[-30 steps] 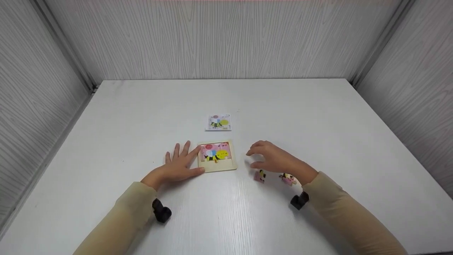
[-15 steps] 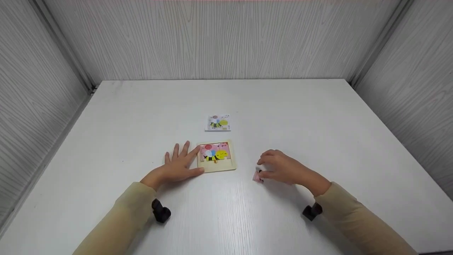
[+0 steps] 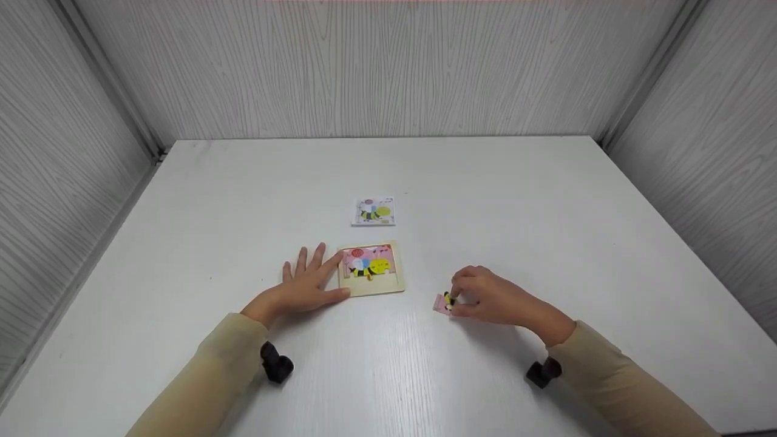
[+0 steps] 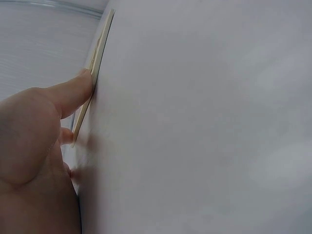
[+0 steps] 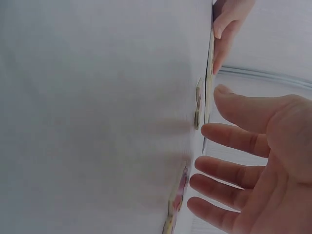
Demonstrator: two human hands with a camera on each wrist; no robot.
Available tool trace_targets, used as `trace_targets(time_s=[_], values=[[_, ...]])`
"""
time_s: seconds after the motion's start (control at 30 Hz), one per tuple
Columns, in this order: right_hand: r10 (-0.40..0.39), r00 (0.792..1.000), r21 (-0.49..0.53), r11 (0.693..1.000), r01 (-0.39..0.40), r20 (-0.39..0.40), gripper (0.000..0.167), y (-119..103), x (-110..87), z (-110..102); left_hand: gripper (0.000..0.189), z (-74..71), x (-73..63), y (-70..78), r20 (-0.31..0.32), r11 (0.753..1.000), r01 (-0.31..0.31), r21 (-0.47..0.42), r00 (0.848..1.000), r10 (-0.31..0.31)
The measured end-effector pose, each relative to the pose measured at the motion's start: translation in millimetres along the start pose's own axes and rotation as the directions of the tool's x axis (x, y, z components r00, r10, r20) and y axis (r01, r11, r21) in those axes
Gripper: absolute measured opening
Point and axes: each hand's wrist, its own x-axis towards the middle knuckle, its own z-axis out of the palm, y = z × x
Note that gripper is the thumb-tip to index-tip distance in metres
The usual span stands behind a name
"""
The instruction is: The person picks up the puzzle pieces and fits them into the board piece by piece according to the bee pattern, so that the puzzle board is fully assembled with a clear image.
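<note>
Flat on the table lies a pale wooden puzzle board [image 3: 373,288]; a bee picture on pink fills its upper part, and bare wood shows below. My left hand [image 3: 303,288] has its fingers spread, with thumb and index finger against the board's left edge. Right of the board is a loose pink, yellow and black puzzle piece [image 3: 441,304]. My right hand [image 3: 498,300] hovers at that piece's right side, thumb and fingertips close to it. In the right wrist view the fingers are apart and a second puzzle piece [image 5: 178,192] lies below them; the hand hides it in the head view.
Behind the board lies a square card [image 3: 374,211] with the same bee picture. Pale wood-grain walls [image 3: 388,73] enclose the white table [image 3: 516,194] at the back and sides. A black wrist device [image 3: 277,364] sits under each sleeve cuff.
My right hand has moved right and toward me, from above the loose pieces to beside the nearer one, its thumb and fingertips drawing together. The left hand and the board stay put.
</note>
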Motion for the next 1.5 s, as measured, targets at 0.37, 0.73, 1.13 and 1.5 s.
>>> trace_targets(time_s=[0.37,0.73,1.13,1.5], values=[[-0.020,1.000,-0.122,0.992,0.018,-0.020,0.020,-3.0,0.5,6.0,0.085,1.6,2.0,-0.4,0.009,1.000,-0.008,-0.008,1.000,0.008],[-0.033,0.999,-0.134,0.991,0.030,-0.025,0.020,-5.8,5.4,8.2,0.089,-4.3,-1.8,-4.0,0.024,0.998,-0.018,-0.053,1.000,0.020],[-0.045,0.999,-0.114,0.993,0.042,-0.022,0.016,-5.9,7.4,7.0,0.088,-4.6,0.3,-8.0,0.044,0.999,-0.009,-0.037,0.999,0.011],[-0.090,0.996,-0.079,0.993,0.089,-0.010,0.017,-12.4,18.8,4.4,0.089,-4.8,0.2,-4.8,0.054,0.997,0.012,-0.070,0.999,-0.008]])
